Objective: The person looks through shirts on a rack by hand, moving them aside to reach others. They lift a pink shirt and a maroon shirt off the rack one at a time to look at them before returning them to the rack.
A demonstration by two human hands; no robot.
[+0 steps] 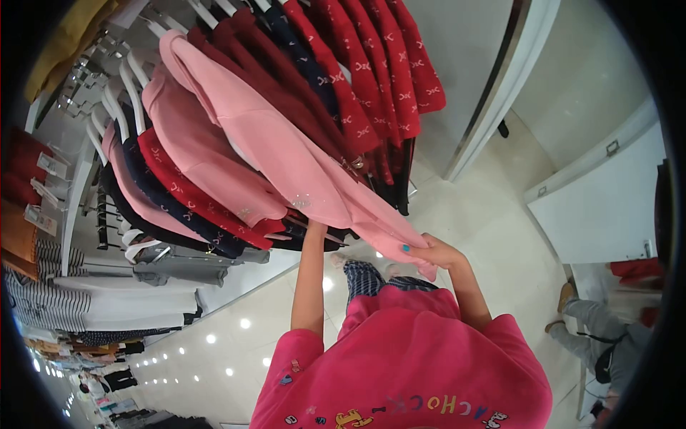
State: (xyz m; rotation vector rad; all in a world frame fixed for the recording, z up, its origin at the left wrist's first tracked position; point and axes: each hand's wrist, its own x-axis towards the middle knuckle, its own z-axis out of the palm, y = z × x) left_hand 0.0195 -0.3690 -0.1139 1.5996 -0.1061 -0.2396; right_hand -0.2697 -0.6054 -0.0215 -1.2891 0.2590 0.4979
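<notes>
A pink sweatshirt (264, 139) hangs from the rail, its length drawn out toward me. My right hand (436, 252), with a turquoise nail showing, is closed on the far end of its pink cloth. My left hand (316, 227) reaches up beneath the sweatshirt. Fabric hides its fingers, so its grip does not show. Small shiny decorations dot the pink cloth near my left wrist. Beside it hang another pink top (196, 146) and a red patterned garment (182, 189).
Red patterned garments (400, 61) and maroon ones hang behind. Striped clothes (50, 300) and a white shelf edge (75, 207) are at left. A white door frame (493, 100) stands at right. A person in grey trousers (597, 325) is at lower right, on the tiled floor.
</notes>
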